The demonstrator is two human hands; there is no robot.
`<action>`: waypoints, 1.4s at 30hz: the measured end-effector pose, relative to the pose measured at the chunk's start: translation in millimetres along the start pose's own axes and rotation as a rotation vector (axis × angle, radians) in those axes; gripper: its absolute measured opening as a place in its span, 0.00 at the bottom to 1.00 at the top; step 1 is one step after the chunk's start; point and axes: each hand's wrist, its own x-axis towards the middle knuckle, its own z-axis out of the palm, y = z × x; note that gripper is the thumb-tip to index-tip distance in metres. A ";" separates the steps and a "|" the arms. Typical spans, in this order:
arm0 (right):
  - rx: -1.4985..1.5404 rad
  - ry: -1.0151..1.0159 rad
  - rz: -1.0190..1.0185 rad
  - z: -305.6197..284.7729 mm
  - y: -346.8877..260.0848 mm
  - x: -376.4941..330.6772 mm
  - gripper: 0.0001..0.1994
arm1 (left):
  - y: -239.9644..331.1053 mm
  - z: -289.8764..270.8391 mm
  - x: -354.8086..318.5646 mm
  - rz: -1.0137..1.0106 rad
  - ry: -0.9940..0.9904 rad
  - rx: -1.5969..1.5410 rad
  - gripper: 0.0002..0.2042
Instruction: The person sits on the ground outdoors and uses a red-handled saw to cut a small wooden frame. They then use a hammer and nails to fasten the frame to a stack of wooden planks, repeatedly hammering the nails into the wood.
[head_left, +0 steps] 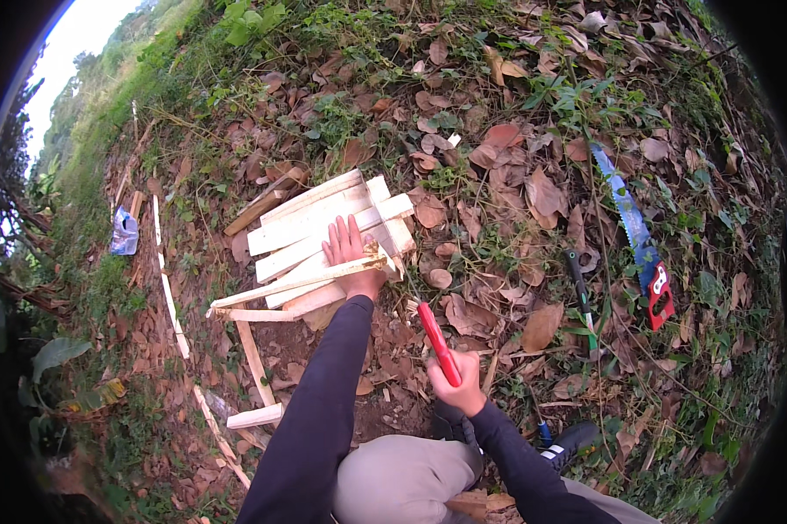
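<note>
Clear, bluish plastic bag (124, 234) lies at far left on the leafy ground (498, 297). Right of it, a long pale strip (171, 306) runs toward the person; another strip (219, 437) lies nearer. Next, a short crosspiece (255, 416), joined by a narrow upright (254, 362) to the near left corner of the slatted wood (293, 234). Slats pale, side by side, ends uneven, left of centre in view. A darker board (265, 203) sits just behind them.

Left hand (350, 253) palm down on the slats, grip spread, fingers straight and pointing away; a thin rail (297, 284) crosses above the back of it. Dark sleeve to the wrist.

Right of the slats, a red tool (438, 342), its far end near the wood's right corner; that end too small to make out. Right hand (460, 382) grips its near end, fingers closed around it. Trousered knee (402, 480) below, between the forearms.

Further right: small blue object (544, 432), kind unclear, beside a dark shoe (574, 441); a hammer (580, 293), handle dark and green; then a handsaw (631, 218), blue blade, red handle toward the person.
</note>
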 end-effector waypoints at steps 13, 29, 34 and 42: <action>-0.061 0.090 0.017 15.8 -10.4 8.1 0.10 | -0.4 -1.3 0.9 0.004 0.048 0.016 0.29; -0.072 0.049 0.075 8.3 -40.8 7.9 0.10 | -0.8 7.1 -6.4 -0.019 0.063 -0.054 0.31; -0.130 0.079 -0.043 -13.8 -12.2 -18.4 0.08 | 5.8 4.9 0.7 -0.014 0.061 -0.024 0.31; -0.123 -0.006 0.049 -2.6 -27.9 -5.8 0.08 | -0.1 3.5 -1.5 -0.023 0.071 -0.009 0.31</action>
